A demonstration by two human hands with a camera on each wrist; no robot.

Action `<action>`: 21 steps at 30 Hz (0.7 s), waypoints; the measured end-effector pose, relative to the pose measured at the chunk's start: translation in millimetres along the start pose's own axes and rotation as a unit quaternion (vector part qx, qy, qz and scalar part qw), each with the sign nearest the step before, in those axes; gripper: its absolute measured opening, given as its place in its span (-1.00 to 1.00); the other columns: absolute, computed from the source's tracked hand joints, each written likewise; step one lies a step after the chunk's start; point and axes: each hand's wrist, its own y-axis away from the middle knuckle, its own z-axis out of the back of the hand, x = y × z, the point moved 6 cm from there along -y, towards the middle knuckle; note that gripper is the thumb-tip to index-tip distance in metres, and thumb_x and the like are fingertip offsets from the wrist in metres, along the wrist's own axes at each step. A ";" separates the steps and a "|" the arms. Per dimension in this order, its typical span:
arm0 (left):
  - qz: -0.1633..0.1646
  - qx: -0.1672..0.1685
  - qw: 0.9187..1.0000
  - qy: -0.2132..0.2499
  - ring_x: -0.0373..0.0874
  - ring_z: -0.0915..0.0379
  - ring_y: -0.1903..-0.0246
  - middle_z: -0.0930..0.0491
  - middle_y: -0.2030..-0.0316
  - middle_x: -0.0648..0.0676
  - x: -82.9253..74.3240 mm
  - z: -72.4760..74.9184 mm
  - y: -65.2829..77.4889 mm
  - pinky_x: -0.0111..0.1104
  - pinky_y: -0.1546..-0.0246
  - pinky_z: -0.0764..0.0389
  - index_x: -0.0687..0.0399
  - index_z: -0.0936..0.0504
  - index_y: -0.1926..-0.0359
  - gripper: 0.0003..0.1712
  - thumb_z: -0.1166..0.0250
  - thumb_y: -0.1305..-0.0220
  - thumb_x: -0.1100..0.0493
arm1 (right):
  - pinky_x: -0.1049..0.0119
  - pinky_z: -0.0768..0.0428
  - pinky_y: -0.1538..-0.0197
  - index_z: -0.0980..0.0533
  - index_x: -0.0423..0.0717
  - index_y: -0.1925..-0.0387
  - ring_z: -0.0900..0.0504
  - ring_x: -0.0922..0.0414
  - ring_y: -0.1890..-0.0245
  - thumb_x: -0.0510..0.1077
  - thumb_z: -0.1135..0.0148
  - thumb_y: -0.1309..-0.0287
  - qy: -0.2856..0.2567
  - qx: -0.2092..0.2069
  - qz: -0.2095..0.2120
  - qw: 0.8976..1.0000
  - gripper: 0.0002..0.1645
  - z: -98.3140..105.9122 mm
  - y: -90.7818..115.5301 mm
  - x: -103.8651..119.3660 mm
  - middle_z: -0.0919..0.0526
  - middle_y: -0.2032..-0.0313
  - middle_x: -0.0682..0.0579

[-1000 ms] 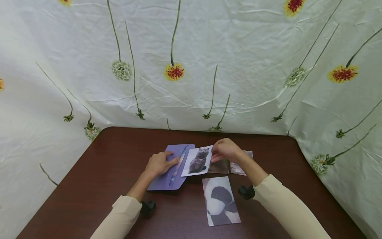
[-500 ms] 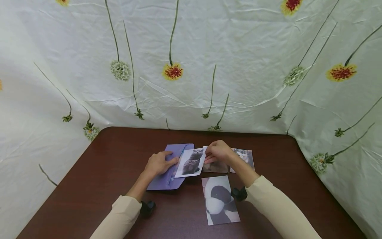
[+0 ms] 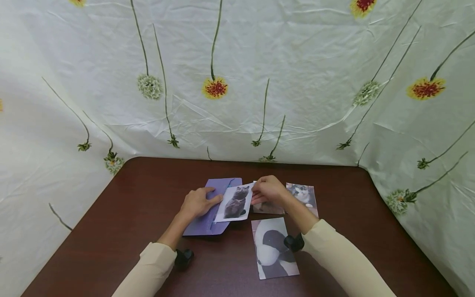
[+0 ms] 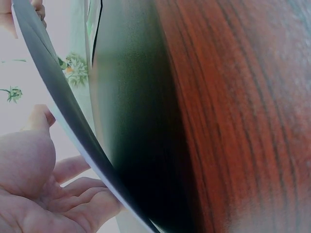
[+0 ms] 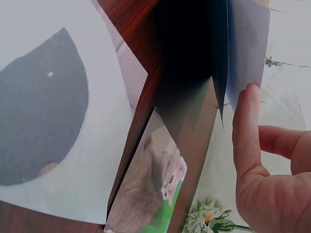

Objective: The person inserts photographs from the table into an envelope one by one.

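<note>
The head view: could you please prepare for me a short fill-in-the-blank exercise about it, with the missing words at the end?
The right hand holds a photo that shows a grey ____.
The purple envelope, under the left hand, lies to the ____ of the front photo.
Besides the held one, ____ photos lie directly on the table.

Missing words: cat; left; three.

A cat photo [image 3: 233, 206] overlaps an envelope [image 3: 201, 227] on a desk [image 3: 130, 218], two prints [image 3: 302, 194] to its right, a third print [image 3: 270, 251] before them.
</note>
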 end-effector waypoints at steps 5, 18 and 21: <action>0.001 0.001 1.000 0.001 0.34 -0.42 -0.29 -0.52 -0.28 0.35 -0.9 -0.4 0.1 0.14 -0.23 -0.46 0.14 -0.53 -0.35 -0.28 -0.26 -0.37 -0.22 | 0.21 -0.76 0.29 -0.48 -0.50 0.11 -0.72 0.11 0.55 -0.36 -0.05 -0.34 0.000 0.003 0.006 1.000 -0.78 -5.0 -0.2 3.3 -0.64 0.49 -0.14; -0.006 -0.001 1.000 -0.003 0.35 -0.43 -0.28 -0.54 -0.27 0.33 -0.8 0.6 0.4 0.14 -0.21 -0.47 0.15 -0.54 -0.35 -0.31 -0.23 -0.40 -0.19 | 0.07 -0.75 0.14 -0.48 -0.51 0.01 -0.72 0.09 0.54 -0.37 -0.05 -0.34 0.003 0.014 0.009 1.000 -0.72 -17.8 -1.1 9.4 -0.65 0.45 -0.18; -0.008 -0.003 1.000 -0.005 0.35 -0.45 -0.26 -0.55 -0.26 0.34 -1.1 0.3 0.0 0.14 -0.20 -0.49 0.16 -0.54 -0.34 -0.32 -0.24 -0.39 -0.19 | 0.06 -0.75 0.13 -0.49 -0.52 0.01 -0.72 0.08 0.53 -0.38 -0.05 -0.33 -0.003 0.016 0.005 1.000 -0.72 -20.8 -3.1 8.7 -0.65 0.45 -0.18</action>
